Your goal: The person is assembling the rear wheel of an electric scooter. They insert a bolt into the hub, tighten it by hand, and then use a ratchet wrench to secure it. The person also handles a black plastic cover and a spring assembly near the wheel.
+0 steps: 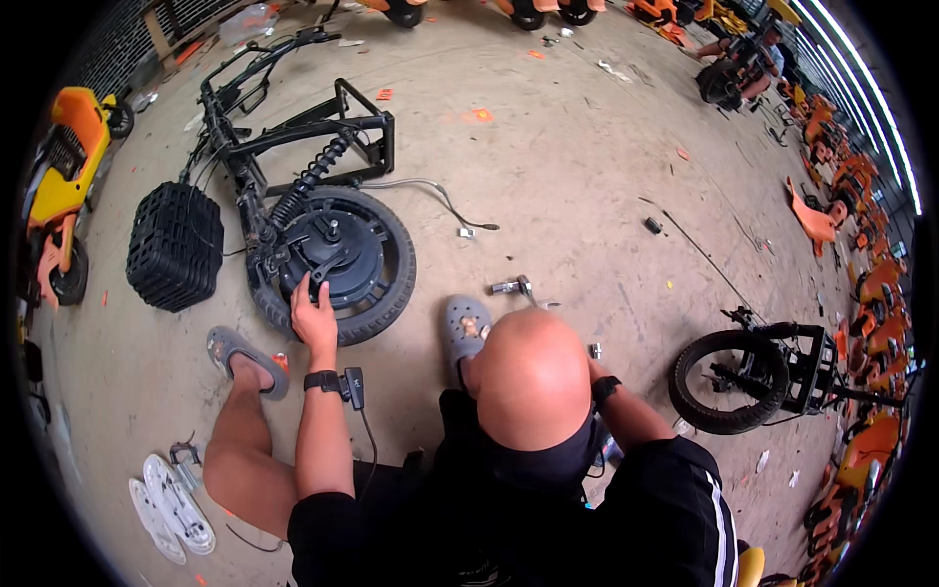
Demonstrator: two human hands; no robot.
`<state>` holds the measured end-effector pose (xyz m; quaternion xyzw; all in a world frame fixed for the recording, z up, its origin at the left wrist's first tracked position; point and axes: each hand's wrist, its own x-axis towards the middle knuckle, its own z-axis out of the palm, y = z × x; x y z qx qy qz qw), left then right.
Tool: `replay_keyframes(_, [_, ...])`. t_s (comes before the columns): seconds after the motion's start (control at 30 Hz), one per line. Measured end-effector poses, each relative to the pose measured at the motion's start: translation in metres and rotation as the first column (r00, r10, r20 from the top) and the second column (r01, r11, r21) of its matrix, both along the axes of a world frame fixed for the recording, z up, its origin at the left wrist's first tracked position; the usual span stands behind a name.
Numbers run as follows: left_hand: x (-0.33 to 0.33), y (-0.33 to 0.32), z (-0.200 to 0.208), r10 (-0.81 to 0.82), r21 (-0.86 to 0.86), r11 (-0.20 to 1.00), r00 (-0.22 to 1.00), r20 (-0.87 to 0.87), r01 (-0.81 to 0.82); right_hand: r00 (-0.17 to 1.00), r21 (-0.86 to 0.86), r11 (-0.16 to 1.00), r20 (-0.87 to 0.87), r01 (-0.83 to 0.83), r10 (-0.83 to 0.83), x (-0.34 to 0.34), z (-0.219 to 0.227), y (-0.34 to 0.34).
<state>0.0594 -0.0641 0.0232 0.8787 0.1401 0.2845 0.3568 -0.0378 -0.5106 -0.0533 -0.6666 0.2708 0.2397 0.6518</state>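
My left hand (314, 318) reaches over the tire of a black hub-motor wheel (367, 220) lying on its side. Its fingers close on a dark wrench-shaped piece (321, 274) against the hub, just below the upright axle (334, 230). The wheel is attached to a black scooter frame (245, 147) with a coil shock absorber (313, 176). My right hand (595, 372) is mostly behind my raised knee, so its fingers and anything in them are hidden. Near that knee lie a metal socket tool (505, 288), a wrench (528, 291) and a small metal socket (596, 349).
A black plastic basket (176, 245) stands left of the frame. Another wheel (729, 382) with its frame lies at right. White footrest-shaped plates (176, 504) lie at lower left. Orange scooter parts (866, 362) line the right side. Another person (758, 73) sits at the far right.
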Motion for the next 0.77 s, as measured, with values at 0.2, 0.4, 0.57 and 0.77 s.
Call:
replay_keyframes(0.2, [-0.010,0.034,-0.017,-0.048,0.069,0.997,0.997,0.058,0.044,0.978,-0.057,0.991,-0.181,-0.119,0.107,0.033,0.051,-0.031])
replay_keyframes(0.4, [0.005,0.023,-0.017,-0.014,0.157,0.988,1.000,-0.022,0.018,0.996,-0.121,0.992,-0.074,0.039,-0.048,0.008,0.038,-0.046])
replay_keyframes(0.57, [0.012,0.021,-0.017,0.041,0.159,0.987,0.994,-0.100,-0.024,0.989,-0.104,0.985,-0.038,0.135,-0.140,-0.009,0.013,-0.057])
replay_keyframes(0.77, [0.005,-0.019,-0.011,0.168,-0.087,0.981,0.985,-0.047,-0.172,0.986,-0.095,0.994,-0.154,0.055,-0.070,-0.027,0.018,-0.042])
